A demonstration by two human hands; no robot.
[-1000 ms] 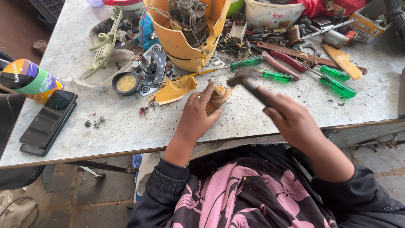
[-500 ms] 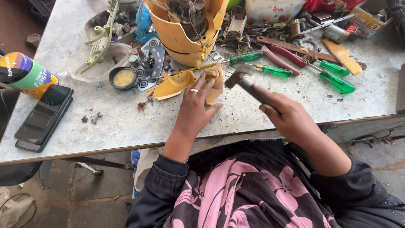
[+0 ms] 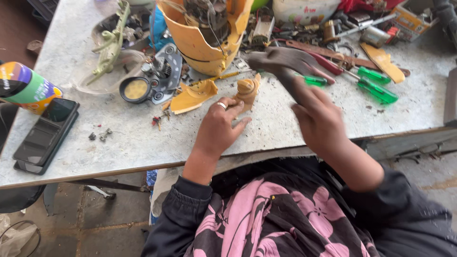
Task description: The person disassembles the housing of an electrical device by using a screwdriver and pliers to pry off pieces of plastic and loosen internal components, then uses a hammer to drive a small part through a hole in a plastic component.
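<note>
Grey speckled worktable (image 3: 304,119), cluttered. Small yellow plastic piece (image 3: 247,91) upright near front edge, steadied by left hand (image 3: 216,128), fingers pinching its base. Right hand (image 3: 318,119) just beside, fist closed round blurred hammer (image 3: 285,64) above piece. Green screwdrivers (image 3: 376,85) behind.

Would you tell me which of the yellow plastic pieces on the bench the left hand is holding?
The left hand holds the small upright yellow piece, not the flat shard beside it or the big cracked shell behind.

Black phone (image 3: 45,135) + colourful can (image 3: 26,87) at left, green-handled screwdrivers (image 3: 377,88) at right, loose screws (image 3: 100,136) between.
</note>
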